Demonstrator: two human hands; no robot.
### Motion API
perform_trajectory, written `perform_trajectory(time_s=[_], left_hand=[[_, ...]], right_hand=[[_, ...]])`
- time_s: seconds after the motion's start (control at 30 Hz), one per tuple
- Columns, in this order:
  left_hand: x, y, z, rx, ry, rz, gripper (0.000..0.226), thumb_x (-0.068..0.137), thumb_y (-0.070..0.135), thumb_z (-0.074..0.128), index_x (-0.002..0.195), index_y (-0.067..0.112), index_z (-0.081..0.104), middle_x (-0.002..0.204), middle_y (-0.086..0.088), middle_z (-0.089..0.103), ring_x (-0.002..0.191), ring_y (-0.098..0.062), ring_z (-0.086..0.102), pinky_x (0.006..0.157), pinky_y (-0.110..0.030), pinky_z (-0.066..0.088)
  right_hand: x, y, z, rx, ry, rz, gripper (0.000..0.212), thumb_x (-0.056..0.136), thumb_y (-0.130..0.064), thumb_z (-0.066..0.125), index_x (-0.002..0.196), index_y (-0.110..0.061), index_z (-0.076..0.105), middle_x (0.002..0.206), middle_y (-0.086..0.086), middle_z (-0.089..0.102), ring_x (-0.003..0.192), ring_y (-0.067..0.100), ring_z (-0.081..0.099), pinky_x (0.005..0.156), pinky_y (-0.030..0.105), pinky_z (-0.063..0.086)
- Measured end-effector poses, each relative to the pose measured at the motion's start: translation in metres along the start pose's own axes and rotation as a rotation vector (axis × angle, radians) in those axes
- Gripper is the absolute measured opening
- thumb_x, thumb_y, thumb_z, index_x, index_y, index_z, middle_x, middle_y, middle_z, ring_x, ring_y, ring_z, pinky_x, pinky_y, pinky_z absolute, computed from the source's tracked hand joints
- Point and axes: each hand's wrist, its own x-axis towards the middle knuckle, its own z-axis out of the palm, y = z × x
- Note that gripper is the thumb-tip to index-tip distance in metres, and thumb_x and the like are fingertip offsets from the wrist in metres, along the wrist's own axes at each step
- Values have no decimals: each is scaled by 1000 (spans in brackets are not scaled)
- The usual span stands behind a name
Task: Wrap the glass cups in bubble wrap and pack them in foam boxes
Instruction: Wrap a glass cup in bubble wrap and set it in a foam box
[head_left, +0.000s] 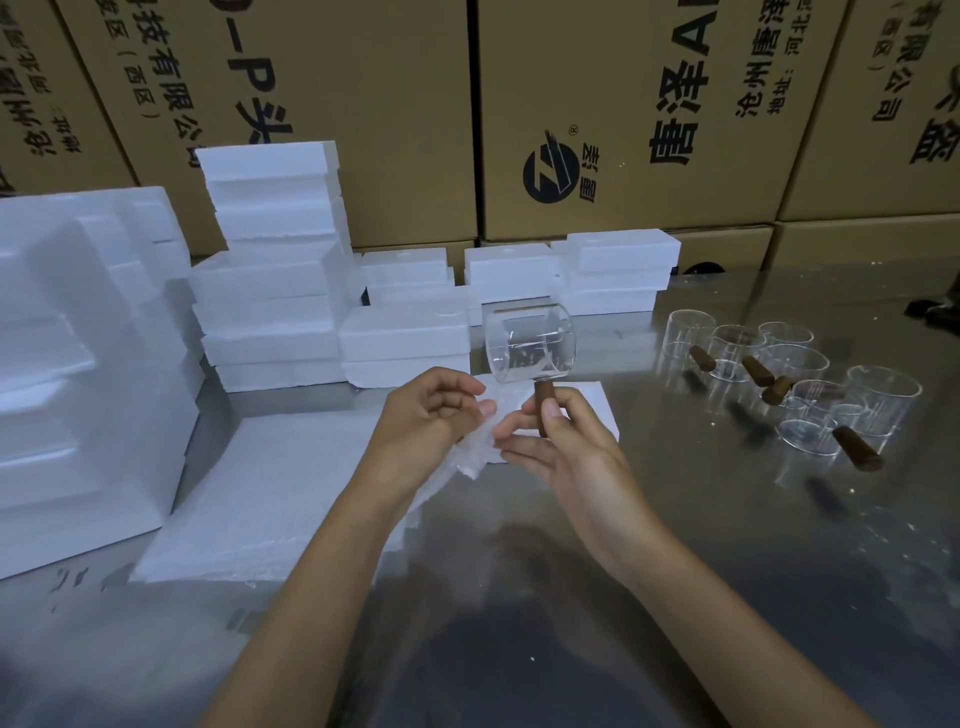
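My right hand (563, 441) grips the brown wooden handle of a clear glass cup (530, 345), which lies on its side in the air above the table's middle. My left hand (426, 410) pinches the edge of a sheet of bubble wrap (470, 460) just left of the handle. The sheet droops from my fingers onto a stack of bubble wrap sheets (270, 493) lying flat on the steel table. Several more glass cups with wooden handles (795, 379) stand grouped at the right. Closed white foam boxes (405, 343) sit behind my hands.
Taller stacks of foam boxes (275, 260) and large foam pieces (78, 364) fill the left side. Brown cardboard cartons (623, 130) form a wall at the back. The reflective steel table (675, 571) stretches along the front and right.
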Motion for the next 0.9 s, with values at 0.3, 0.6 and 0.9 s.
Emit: perform_trajectory(time_s=[0.3, 0.6, 0.9], left_hand=[[1, -3, -1, 0, -41, -26, 10, 89, 8, 71, 97, 13, 70, 82, -2, 72, 73, -7, 65, 62, -11, 46], [-1, 8, -6, 1, 72, 31, 18, 91, -2, 62, 90, 15, 70, 88, -2, 68, 79, -11, 64, 62, -16, 52], [11, 20, -45, -1153, -52, 5, 38, 67, 10, 71, 102, 15, 59, 96, -6, 72, 88, -18, 72, 95, -36, 54]], right_hand=[[2, -1, -3, 27, 7, -18, 21, 108, -23, 36, 102, -10, 51, 96, 13, 75, 108, 23, 69, 104, 37, 46], [6, -7, -11, -17, 134, -67, 20, 107, -22, 41, 96, -12, 54, 90, 10, 75, 100, 22, 70, 99, 36, 48], [9, -15, -21, 39, 265, 112, 27, 109, -30, 35, 89, -18, 49, 112, 3, 75, 110, 25, 69, 101, 41, 47]])
